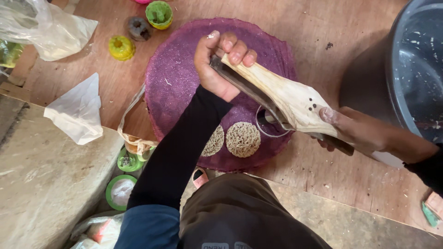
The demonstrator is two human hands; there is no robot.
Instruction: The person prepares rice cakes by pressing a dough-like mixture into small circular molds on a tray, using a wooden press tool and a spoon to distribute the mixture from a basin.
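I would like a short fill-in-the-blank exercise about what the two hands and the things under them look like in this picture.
1. Both hands grip one long tool made of pale ____.
2. The left hand holds the tool's far end above a round mat of ____ colour.
3. On the mat's near edge lie ____ small round woven discs.
4. Beyond the right hand stands a large ____ tub.

Missing words: wood; purple; two; grey
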